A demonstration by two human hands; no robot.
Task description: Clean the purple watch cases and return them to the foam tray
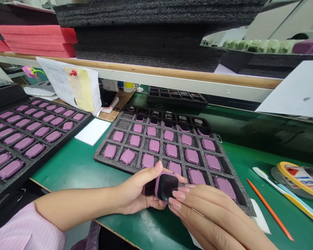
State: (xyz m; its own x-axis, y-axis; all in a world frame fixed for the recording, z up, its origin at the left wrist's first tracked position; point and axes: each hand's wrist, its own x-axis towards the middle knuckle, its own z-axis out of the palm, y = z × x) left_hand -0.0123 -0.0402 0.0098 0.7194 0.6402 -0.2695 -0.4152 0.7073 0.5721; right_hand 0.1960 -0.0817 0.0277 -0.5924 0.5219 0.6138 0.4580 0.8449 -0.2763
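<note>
My left hand (133,196) is closed around two purple smartwatch cases. The front smartwatch case (169,186) has its black screen turned up; a second case (149,188) sits behind it, partly covered. My right hand (214,211) has its fingertips on the lower right edge of the front case, fingers held together; its thumb is hidden. Just beyond both hands lies a grey foam tray (125,125) with compartments. Purple cases lie back side up in its nearer rows, and dark-screened pieces fill the far rows.
Another foam tray (54,147) of purple cases stands at left, near a white paper pad (93,132). On the right are an orange stick (270,209), a toothbrush (284,192) and a yellow tape roll (299,178). A shelf (156,74) bearing black foam stacks (146,45) spans the back.
</note>
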